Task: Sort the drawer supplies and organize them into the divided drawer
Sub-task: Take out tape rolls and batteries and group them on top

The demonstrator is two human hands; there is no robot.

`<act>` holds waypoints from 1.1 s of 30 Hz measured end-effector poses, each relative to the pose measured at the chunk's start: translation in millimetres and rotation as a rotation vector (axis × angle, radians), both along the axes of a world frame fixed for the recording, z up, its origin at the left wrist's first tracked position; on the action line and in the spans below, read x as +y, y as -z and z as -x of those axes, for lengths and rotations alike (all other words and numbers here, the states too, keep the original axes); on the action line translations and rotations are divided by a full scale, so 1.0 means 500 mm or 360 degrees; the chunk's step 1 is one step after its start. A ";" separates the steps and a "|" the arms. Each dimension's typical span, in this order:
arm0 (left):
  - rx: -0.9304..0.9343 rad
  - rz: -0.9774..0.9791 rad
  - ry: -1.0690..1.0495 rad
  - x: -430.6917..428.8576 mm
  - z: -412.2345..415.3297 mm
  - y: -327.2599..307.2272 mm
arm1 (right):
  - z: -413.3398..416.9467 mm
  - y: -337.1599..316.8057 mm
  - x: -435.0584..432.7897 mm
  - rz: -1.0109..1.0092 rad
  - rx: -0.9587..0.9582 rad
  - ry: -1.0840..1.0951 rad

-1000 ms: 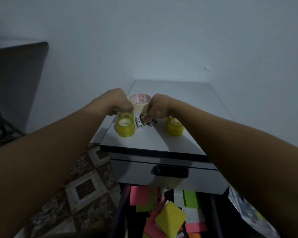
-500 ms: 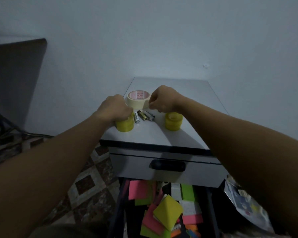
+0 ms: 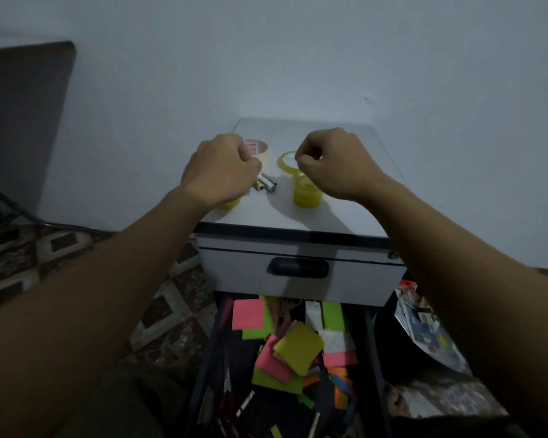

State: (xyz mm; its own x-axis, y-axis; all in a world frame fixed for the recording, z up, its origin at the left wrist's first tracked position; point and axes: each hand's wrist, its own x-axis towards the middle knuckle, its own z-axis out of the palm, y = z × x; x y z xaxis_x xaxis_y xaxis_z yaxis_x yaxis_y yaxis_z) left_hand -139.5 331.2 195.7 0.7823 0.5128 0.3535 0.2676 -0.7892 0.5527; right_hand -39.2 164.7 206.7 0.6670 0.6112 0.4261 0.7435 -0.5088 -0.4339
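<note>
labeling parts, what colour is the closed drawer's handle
Black; the drawer handle shows best in the head view.

Here we are with our left forearm (image 3: 108,295) and right forearm (image 3: 456,263) uncovered as far up as we can see, our left hand (image 3: 222,167) and right hand (image 3: 331,161) bare as well, and dark olive-brown cloth (image 3: 130,403) over our lap below.

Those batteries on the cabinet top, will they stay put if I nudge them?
Probably not: the batteries are cylinders lying on their sides on the smooth cabinet top, so they would likely roll. They look rigid and small, so probably easy to pinch.
</note>
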 end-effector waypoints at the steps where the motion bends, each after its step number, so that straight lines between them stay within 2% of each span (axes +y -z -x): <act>1: -0.0008 0.0026 0.0028 -0.017 0.014 0.004 | 0.014 0.011 -0.017 -0.0038 -0.0002 0.0014; 8: -0.0110 0.0196 0.0165 -0.130 0.101 0.069 | 0.121 0.119 -0.145 -0.0339 0.0356 0.0126; 11: 0.0049 0.0288 0.0214 -0.161 0.119 0.139 | 0.155 0.205 -0.174 -0.0298 0.0535 0.0110; 15: 0.0556 0.0387 0.0317 -0.181 0.137 0.264 | 0.184 0.350 -0.198 -0.0083 0.0863 0.0125; 18: 0.0835 0.0492 0.0402 -0.176 0.150 0.356 | 0.200 0.436 -0.204 0.0282 0.0995 0.0191; 22: 0.1231 0.0431 0.0335 -0.172 0.175 0.463 | 0.227 0.520 -0.205 0.0677 0.1167 0.0153; 28: 0.1610 0.0228 0.0290 -0.167 0.222 0.552 | 0.255 0.621 -0.213 0.1119 0.1337 0.0167; 31: 0.1655 0.0151 0.0361 -0.169 0.234 0.582 | 0.253 0.693 -0.216 0.1203 0.1342 0.0201; 33: 0.1675 0.0062 0.0382 -0.175 0.236 0.590 | 0.273 0.659 -0.208 0.1187 0.1335 0.0253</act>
State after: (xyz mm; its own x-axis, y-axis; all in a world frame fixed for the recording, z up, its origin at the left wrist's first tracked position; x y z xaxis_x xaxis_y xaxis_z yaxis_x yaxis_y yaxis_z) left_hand -257.4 243.9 -99.0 0.7655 0.3023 -0.5680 0.4638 -0.8711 0.1615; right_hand -175.7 60.6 -122.7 0.6631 0.4084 -0.6273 0.2647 -0.9118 -0.3139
